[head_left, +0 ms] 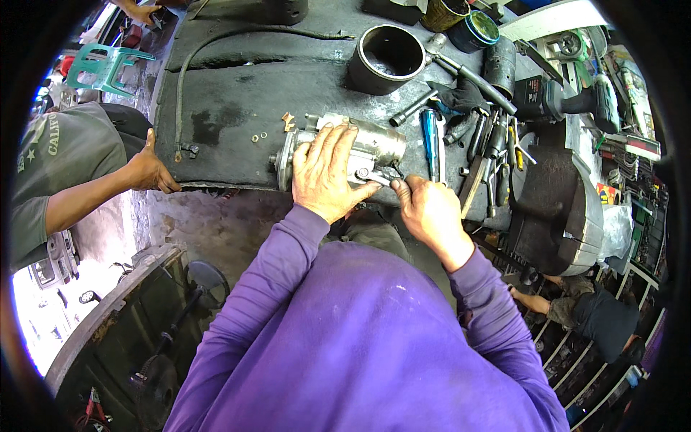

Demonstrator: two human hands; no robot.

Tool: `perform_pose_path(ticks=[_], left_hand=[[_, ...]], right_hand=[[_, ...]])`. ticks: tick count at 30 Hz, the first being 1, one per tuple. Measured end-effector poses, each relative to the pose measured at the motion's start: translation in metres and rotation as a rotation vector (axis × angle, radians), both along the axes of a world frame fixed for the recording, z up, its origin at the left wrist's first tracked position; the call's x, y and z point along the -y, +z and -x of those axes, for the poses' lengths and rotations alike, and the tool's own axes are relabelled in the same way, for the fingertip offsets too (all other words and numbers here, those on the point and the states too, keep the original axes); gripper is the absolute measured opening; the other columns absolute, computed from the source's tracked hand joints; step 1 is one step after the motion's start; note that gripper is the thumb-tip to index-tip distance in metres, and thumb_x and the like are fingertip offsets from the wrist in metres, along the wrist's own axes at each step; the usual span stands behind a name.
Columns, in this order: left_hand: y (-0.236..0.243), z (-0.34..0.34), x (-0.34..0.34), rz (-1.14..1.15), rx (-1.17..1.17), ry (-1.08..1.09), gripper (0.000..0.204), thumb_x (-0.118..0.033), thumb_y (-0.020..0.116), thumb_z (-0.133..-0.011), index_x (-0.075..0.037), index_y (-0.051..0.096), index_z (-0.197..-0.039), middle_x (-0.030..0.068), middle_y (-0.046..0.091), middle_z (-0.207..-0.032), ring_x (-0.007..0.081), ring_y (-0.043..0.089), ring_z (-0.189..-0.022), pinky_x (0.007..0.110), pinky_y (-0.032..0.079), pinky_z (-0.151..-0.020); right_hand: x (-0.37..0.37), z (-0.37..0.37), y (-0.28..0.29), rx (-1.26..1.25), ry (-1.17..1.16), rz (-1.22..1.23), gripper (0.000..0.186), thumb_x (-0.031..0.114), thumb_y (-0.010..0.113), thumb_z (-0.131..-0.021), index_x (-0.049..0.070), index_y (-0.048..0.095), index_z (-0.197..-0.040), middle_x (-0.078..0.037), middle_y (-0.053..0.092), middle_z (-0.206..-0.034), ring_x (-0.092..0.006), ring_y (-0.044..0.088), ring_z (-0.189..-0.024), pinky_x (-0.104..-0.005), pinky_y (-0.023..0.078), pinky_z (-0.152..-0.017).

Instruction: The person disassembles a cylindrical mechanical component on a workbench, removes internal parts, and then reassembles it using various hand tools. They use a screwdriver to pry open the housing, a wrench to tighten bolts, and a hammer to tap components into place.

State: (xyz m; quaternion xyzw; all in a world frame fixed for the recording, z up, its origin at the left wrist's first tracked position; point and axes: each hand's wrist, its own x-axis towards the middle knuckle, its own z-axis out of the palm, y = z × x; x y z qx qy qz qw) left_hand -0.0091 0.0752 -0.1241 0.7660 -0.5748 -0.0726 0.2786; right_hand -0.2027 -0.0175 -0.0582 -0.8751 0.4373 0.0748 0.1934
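Place: repair workshop | Evidence: greasy black workbench point(237, 108), scattered hand tools point(489, 144), metal cylinder sleeve point(386, 59), paint cans point(461, 21)

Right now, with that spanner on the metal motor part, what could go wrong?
The spanner could slip off its fastener, knocking the right hand against the motor housing. The left hand alone steadies the housing near the bench edge, so it might roll or drop. The small washers lying loose beside it could easily get lost.
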Motion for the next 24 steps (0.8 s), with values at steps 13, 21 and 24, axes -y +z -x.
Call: perform_pose_path(ticks=[13,21,24], left_hand=[[0.015,0.003,0.006,-0.081,0.039,0.015,0.105,-0.062,0.089,-0.072,-0.011,0.054,-0.158,0.0133,0.054,-0.162,0.0333,0.045,-0.153,0.052,0.033,-0.121],[0.017,-0.007,0.009,-0.157,0.143,-0.077,0.096,-0.072,0.082,-0.078,-0.013,0.064,-0.152,0.0159,0.053,-0.163,0.0334,0.047,-0.151,0.059,0.032,-0.119],[0.011,-0.006,0.008,-0.108,0.146,-0.066,0.096,-0.073,0.080,-0.079,-0.013,0.064,-0.152,0.0165,0.054,-0.162,0.0337,0.047,-0.150,0.059,0.032,-0.118]], right_hand=[[0.094,-0.019,-0.006,0.140,0.520,0.078,0.049,0.055,0.069,-0.101,0.009,0.083,-0.090,-0.019,0.070,-0.068,-0.0408,0.073,-0.073,-0.0517,0.057,-0.071],[0.087,-0.038,0.016,-0.109,0.410,-0.061,0.053,0.058,0.064,-0.103,0.008,0.081,-0.096,-0.020,0.075,-0.077,-0.0423,0.076,-0.078,-0.0555,0.059,-0.071],[0.044,-0.019,0.014,-0.079,0.165,0.009,0.050,0.056,0.070,-0.101,0.007,0.078,-0.091,-0.019,0.071,-0.066,-0.0422,0.074,-0.067,-0.0529,0.059,-0.064]])
